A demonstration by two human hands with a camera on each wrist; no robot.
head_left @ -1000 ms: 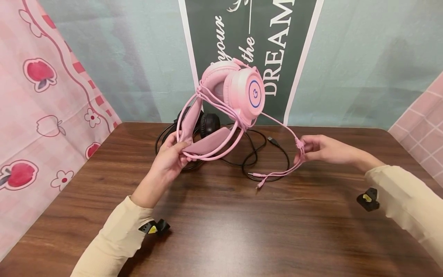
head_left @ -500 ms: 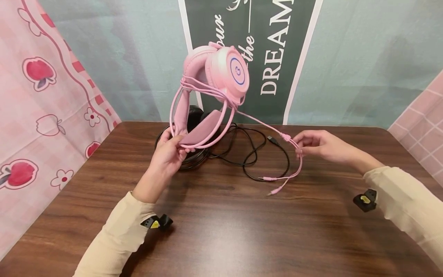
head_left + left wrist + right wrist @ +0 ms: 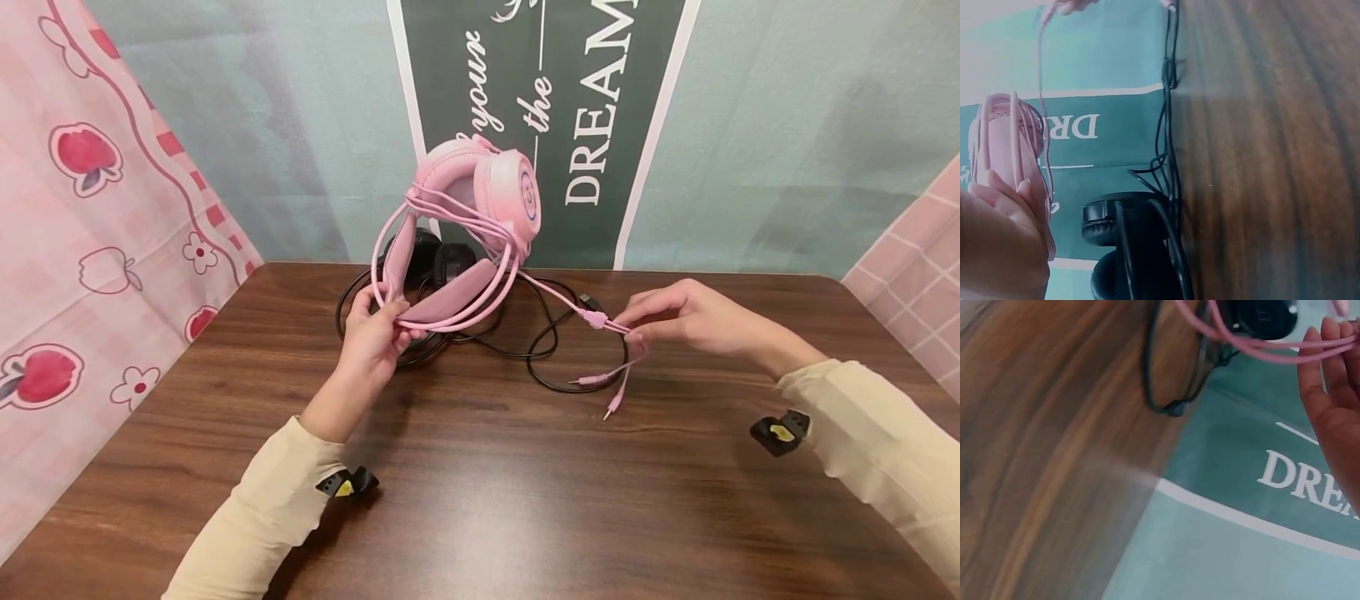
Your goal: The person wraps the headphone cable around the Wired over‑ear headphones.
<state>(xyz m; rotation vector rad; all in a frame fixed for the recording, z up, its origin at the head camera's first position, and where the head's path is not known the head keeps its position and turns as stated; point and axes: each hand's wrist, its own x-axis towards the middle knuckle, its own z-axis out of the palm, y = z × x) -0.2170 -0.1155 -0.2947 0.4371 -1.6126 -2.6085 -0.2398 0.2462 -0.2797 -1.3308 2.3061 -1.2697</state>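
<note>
Pink headphones (image 3: 504, 200) are held up above the table, tilted, with their ear cups toward the back. My left hand (image 3: 372, 333) grips them by the headband, thumb on its padded inner side. The pink cable is wound around the headphones across the ear cups. From there a length runs right to a pink splitter (image 3: 595, 318). Just past the splitter my right hand (image 3: 678, 321) pinches the cable between thumb and fingers. Two pink jack plugs (image 3: 613, 406) dangle below that hand. In the left wrist view, my left hand (image 3: 1010, 231) is beside the pink headphones.
Black headphones (image 3: 454, 263) lie at the back of the wooden table (image 3: 495, 492), partly hidden behind the pink pair. Their black cable (image 3: 542, 385) spreads in loops to the right, with a USB plug (image 3: 588, 300). Fabric backdrops stand behind and at both sides.
The pink headphones rose and shifted left, then came down again and turned slightly. My right hand has moved a little left, and the splitter and plugs have shifted with the cable.
</note>
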